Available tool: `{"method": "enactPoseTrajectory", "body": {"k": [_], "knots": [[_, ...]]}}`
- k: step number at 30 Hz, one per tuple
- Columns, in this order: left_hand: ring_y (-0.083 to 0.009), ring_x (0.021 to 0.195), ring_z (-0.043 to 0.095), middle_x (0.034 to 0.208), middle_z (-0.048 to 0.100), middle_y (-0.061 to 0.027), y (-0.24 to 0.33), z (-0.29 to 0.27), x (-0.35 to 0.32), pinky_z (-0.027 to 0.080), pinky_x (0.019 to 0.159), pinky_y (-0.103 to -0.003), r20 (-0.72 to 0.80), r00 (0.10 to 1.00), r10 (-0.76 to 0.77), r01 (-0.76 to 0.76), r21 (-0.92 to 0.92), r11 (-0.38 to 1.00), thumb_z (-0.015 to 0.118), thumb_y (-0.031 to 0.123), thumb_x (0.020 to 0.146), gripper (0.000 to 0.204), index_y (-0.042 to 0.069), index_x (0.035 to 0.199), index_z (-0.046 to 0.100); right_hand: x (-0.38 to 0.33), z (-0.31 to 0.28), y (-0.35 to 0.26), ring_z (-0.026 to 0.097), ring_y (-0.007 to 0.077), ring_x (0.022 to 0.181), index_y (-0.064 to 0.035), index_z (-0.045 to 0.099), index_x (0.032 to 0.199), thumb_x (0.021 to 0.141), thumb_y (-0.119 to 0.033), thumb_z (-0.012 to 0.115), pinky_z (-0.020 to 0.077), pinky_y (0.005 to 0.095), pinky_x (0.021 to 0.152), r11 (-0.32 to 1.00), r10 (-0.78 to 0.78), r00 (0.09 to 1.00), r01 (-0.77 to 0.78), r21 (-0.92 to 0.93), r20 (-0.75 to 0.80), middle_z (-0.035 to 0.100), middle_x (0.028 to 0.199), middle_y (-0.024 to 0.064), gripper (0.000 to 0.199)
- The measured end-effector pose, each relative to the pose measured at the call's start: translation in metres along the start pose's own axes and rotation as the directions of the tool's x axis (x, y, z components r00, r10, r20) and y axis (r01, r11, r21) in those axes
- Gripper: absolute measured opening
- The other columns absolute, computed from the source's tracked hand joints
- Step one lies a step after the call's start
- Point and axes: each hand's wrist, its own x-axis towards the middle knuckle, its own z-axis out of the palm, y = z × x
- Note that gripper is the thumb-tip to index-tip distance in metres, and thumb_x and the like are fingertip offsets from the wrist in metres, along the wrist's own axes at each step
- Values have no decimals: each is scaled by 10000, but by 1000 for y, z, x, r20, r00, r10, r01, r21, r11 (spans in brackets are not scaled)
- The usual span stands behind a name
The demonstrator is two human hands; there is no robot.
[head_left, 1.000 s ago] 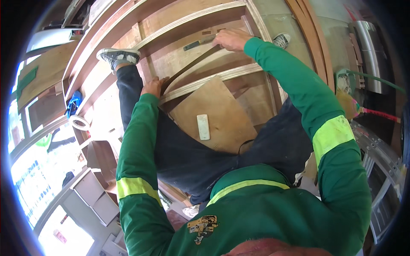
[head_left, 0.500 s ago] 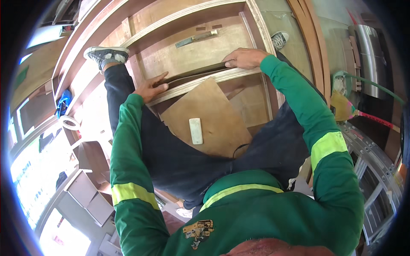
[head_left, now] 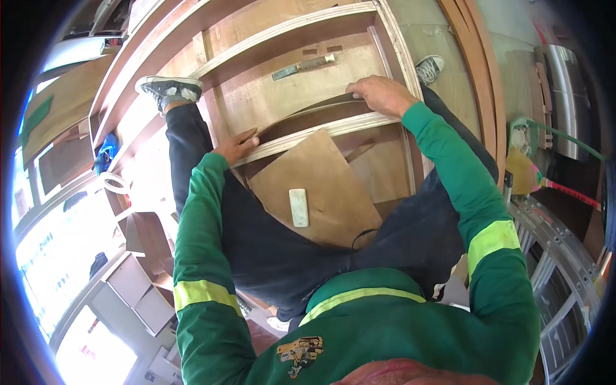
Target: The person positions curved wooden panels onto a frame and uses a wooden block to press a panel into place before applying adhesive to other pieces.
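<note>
A thin, dark strip [head_left: 321,104] spans the gap between the two hands, bowed upward in the middle, just beyond the pale front rail [head_left: 359,123] of the wooden frame. The right hand [head_left: 385,95] pinches its right end between thumb and fingers; the left hand [head_left: 236,146] has its fingers at the other end, by the rail, though whether they close on it or only press I cannot tell.

The strip looks light and springy: it takes a curve along its length, so it probably flexes easily one way and resists bending edgewise. A sharp bend might crack it, and a loosened end could spring out. Its surface looks fairly dry, so slipping seems a small worry. Holding it near both ends, thumbs against fingers, seems best for controlling the bow.

Beyond the hands lies a chisel [head_left: 303,66]; nearer the body, a loose wooden panel [head_left: 333,186] carries a white block [head_left: 298,207].
</note>
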Motion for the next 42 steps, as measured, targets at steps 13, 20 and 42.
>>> {"method": "enactPoseTrajectory", "body": {"k": [13,20,42], "knots": [[-321,1027,695,1094,700,-146,-29,-18,16,571,865,-435,-177,984,14,131,774,619,597,95,916,500,247,1392,577,20,-25,9,653,398,1043,-98,677,1201,982,-182,560,511,486,897,1000,-14,1000,14,12,-8,703,1093,202,262],[-290,1045,690,1201,657,-85,-21,-21,7,585,862,-406,-106,994,-11,98,864,494,540,74,941,560,310,1449,518,9,-18,-3,653,381,1049,-104,674,1200,953,-131,548,522,475,875,1000,18,993,-17,-9,121,704,1101,180,278],[-410,1293,547,1456,504,-256,-40,-31,21,442,1093,-433,445,819,-362,-45,679,733,736,93,738,1104,215,1629,96,-37,-5,-22,656,404,1018,-35,688,1181,943,-574,545,513,487,898,994,82,968,-97,53,236,701,1010,214,606]]}}
